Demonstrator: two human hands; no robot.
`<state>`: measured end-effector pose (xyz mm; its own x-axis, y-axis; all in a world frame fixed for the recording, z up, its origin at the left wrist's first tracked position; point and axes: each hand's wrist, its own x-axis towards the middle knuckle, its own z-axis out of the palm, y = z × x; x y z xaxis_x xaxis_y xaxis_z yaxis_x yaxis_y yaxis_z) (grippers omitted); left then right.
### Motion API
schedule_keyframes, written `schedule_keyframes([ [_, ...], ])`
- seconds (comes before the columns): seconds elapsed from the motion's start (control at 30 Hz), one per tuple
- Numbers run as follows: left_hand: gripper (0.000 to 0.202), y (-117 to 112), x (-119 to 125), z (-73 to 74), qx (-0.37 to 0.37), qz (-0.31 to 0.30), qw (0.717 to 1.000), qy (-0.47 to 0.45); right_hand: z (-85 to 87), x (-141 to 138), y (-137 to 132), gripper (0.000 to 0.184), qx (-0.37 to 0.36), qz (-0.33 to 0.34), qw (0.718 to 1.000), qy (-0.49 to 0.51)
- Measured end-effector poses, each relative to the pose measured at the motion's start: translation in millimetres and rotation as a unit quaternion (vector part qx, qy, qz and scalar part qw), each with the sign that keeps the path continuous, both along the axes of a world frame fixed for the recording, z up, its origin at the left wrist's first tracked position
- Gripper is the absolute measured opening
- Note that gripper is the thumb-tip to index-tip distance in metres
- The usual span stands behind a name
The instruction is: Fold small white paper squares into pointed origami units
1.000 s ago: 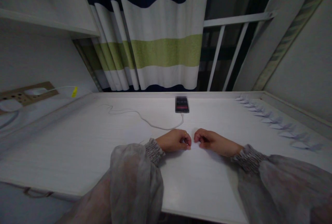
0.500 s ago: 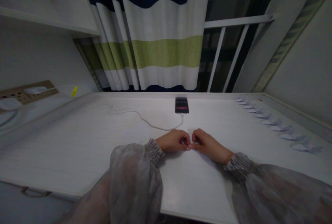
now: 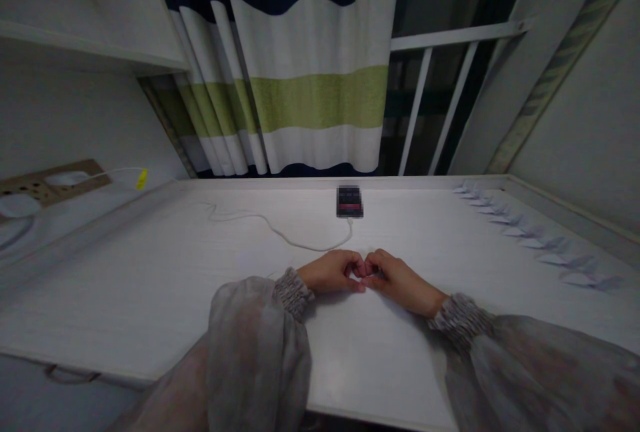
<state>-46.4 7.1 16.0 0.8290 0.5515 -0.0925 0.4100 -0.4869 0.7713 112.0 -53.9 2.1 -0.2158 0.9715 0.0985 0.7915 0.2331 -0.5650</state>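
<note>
Over the white desk [image 3: 200,299], my left hand [image 3: 334,271] and my right hand [image 3: 395,277] meet, fingers curled inward. Their bent fingers touch or nearly touch, and the thumb tips come together below. Both hands are closed; whatever they may hold is too small or too pale against the desk to make out. A phone-like device with a dark screen [image 3: 349,201] lies just beyond them, a white charging cable [image 3: 295,242] running from it to the left.
A row of several folded white paper pieces [image 3: 550,259] stands along the desk's right side. Wall sockets with plugs [image 3: 65,179] are at the left, a striped curtain [image 3: 320,85] and white window bars [image 3: 420,99] at the back. A drawer handle [image 3: 73,375] sits at the front left.
The curled fingers of my right hand have moved left, closing the small gap to my left fingers. The view has shifted slightly; the things on the desk stay put.
</note>
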Motion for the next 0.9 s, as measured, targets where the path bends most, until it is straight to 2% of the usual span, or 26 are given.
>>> schedule_keyframes([
  [0.33,0.024,0,1,-1.0,0.022,-0.006,1.000,0.013,4.0,-3,-1,0.006,-0.016,-0.003,1.000,0.005],
  [0.6,0.021,-3,1,2.6,0.010,0.013,1.000,0.012,3.0,1,-1,0.007,-0.014,0.020,1.000,0.008],
  [0.9,0.023,-2,1,2.6,0.019,0.004,1.000,0.021,7.4,10,-2,0.011,-0.011,0.057,0.998,0.022],
])
